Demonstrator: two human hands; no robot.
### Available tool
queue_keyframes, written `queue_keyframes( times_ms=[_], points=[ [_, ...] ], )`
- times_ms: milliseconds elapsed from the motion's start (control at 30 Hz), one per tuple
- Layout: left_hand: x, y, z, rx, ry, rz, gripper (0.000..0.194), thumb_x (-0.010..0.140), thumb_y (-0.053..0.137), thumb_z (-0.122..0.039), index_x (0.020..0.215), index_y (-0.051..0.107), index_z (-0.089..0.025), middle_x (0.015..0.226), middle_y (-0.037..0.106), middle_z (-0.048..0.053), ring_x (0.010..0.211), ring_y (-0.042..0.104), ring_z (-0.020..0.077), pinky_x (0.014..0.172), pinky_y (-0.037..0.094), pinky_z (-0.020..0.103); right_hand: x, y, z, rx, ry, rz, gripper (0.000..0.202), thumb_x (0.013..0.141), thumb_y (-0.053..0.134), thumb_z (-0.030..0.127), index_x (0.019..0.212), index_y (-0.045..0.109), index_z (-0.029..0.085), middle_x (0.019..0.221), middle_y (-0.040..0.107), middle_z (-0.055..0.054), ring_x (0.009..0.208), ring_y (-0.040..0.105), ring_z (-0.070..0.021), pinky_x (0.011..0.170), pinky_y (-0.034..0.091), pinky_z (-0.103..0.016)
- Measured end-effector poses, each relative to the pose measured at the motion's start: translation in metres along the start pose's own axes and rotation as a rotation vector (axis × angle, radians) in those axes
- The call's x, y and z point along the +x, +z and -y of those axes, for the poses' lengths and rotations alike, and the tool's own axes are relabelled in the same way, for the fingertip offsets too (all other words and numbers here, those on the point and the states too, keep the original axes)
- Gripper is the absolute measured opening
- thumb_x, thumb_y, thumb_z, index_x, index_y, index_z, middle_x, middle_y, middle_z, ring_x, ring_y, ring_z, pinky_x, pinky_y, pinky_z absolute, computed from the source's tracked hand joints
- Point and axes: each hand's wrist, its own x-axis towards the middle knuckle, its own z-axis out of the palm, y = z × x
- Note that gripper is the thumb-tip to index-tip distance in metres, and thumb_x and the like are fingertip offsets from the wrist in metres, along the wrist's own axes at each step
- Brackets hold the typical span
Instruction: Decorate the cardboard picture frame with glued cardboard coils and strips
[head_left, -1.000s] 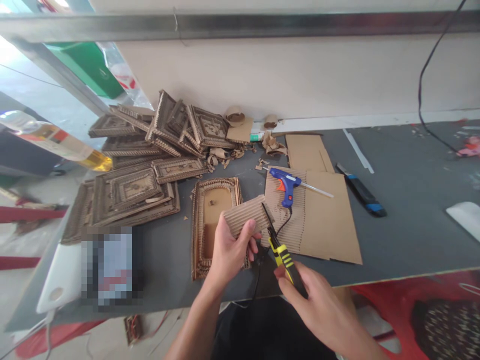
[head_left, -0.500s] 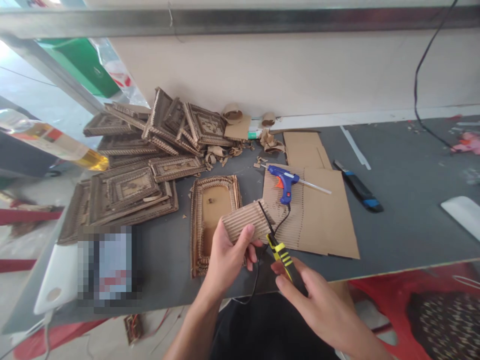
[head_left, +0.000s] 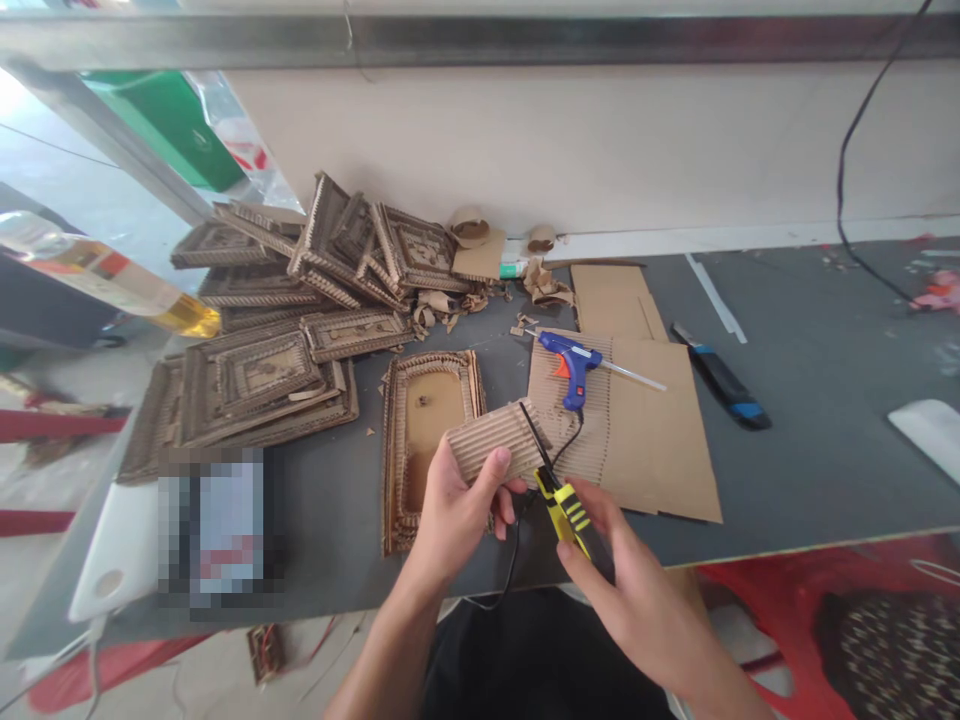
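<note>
Here, your left grip (head_left: 459,508) pinches the corrugated cardboard (head_left: 486,437); your right grip (head_left: 636,590) curls around the scissors (head_left: 577,513). Tilting them could skew the cut.

Worktop (head_left: 847,440), left to right: frame pile (head_left: 274,335), single frame (head_left: 439,430), glue gun (head_left: 576,378) on cardboard sheet (head_left: 656,440), utility knife (head_left: 721,380). Corrugated piece (head_left: 487,438) in left hand (head_left: 459,505).

Bench (head_left: 847,440): dark grey top.
Stacked cardboard frames (head_left: 264,374): left side.
Single frame (head_left: 421,440): flat, right of stack.
Cardboard sheets (head_left: 654,430): right of single frame.
Utility knife (head_left: 724,380): beside sheets' right edge.
</note>
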Motion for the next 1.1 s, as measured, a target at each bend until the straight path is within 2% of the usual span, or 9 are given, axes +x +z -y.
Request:
queue_keyframes(
  times_ms=[100, 233, 333, 533, 667, 900, 1000, 1100],
  points=[
    [-0.001, 0.001, -0.001, 0.002, -0.008, 0.006, 0.040, 0.090, 0.068, -0.049, 0.102, 0.045, -0.018, 0.065, 0.069, 0.000, 0.037, 0.054, 0.0081, 0.030, 0.042, 0.015, 0.003, 0.001, 0.002, 0.123, -0.007, 0.129, 0.050, 0.095, 0.049, 0.030, 0.145, 0.042, 0.024, 0.144, 0.056, -0.010, 0.140, 0.048, -0.0228, 0.116, 0.039, -0.042],
    [-0.001, 0.005, -0.002, -0.011, -0.019, 0.002, 0.042, 0.089, 0.069, -0.049, 0.102, 0.045, -0.018, 0.065, 0.068, 0.000, 0.037, 0.054, 0.0082, 0.030, 0.042, 0.015, 0.006, 0.004, 0.006, 0.195, 0.021, 0.132, 0.051, 0.089, 0.049, 0.018, 0.139, 0.049, 0.024, 0.136, 0.060, -0.007, 0.135, 0.051, -0.0226, 0.113, 0.043, -0.040],
    [0.000, 0.004, -0.001, -0.008, -0.019, 0.004, 0.041, 0.089, 0.069, -0.049, 0.101, 0.045, -0.018, 0.065, 0.069, 0.000, 0.037, 0.054, 0.0083, 0.030, 0.042, 0.015, 0.006, 0.006, 0.003, 0.188, 0.018, 0.117, 0.048, 0.088, 0.049, 0.016, 0.135, 0.051, 0.024, 0.129, 0.063, -0.007, 0.125, 0.057, -0.0224, 0.109, 0.045, -0.039],
    [0.001, 0.000, -0.001, 0.017, -0.003, 0.018, 0.039, 0.090, 0.068, -0.047, 0.100, 0.043, -0.019, 0.065, 0.068, -0.001, 0.038, 0.054, 0.0082, 0.031, 0.044, 0.015, 0.011, 0.012, -0.006, 0.107, -0.002, 0.065, 0.025, 0.097, 0.051, 0.035, 0.117, 0.057, 0.022, 0.106, 0.067, -0.005, 0.103, 0.064, -0.0208, 0.098, 0.050, -0.033],
    [0.001, 0.000, -0.002, 0.023, -0.002, 0.032, 0.039, 0.091, 0.067, -0.047, 0.100, 0.043, -0.019, 0.066, 0.068, -0.001, 0.038, 0.055, 0.0083, 0.031, 0.044, 0.015, 0.015, 0.017, -0.006, 0.130, -0.014, 0.000, 0.027, 0.097, 0.055, 0.043, 0.112, 0.059, 0.021, 0.099, 0.069, -0.004, 0.093, 0.066, -0.0196, 0.087, 0.051, -0.027],
    [0.002, -0.001, -0.001, 0.015, -0.012, 0.064, 0.038, 0.091, 0.068, -0.045, 0.101, 0.044, -0.018, 0.067, 0.069, 0.000, 0.039, 0.056, 0.0081, 0.033, 0.046, 0.015, 0.015, 0.025, -0.009, 0.073, -0.021, -0.073, 0.029, 0.099, 0.052, 0.046, 0.108, 0.063, 0.022, 0.098, 0.073, -0.006, 0.093, 0.069, -0.0218, 0.080, 0.051, -0.027],
    [0.001, 0.003, 0.004, -0.006, -0.052, 0.095, 0.040, 0.090, 0.069, -0.046, 0.103, 0.044, -0.018, 0.065, 0.069, 0.000, 0.040, 0.057, 0.0088, 0.034, 0.047, 0.016, 0.018, 0.026, -0.012, 0.013, -0.003, -0.152, 0.031, 0.098, 0.051, 0.049, 0.101, 0.065, 0.021, 0.089, 0.074, -0.006, 0.085, 0.071, -0.0228, 0.071, 0.050, -0.028],
    [0.002, 0.005, 0.009, -0.036, -0.043, 0.051, 0.039, 0.091, 0.068, -0.046, 0.103, 0.044, -0.018, 0.066, 0.068, -0.001, 0.040, 0.056, 0.0089, 0.034, 0.048, 0.017, 0.024, 0.021, -0.014, -0.049, 0.022, -0.226, 0.035, 0.098, 0.051, 0.053, 0.097, 0.066, 0.021, 0.079, 0.073, -0.005, 0.071, 0.069, -0.0225, 0.065, 0.048, -0.029]
  ],
)
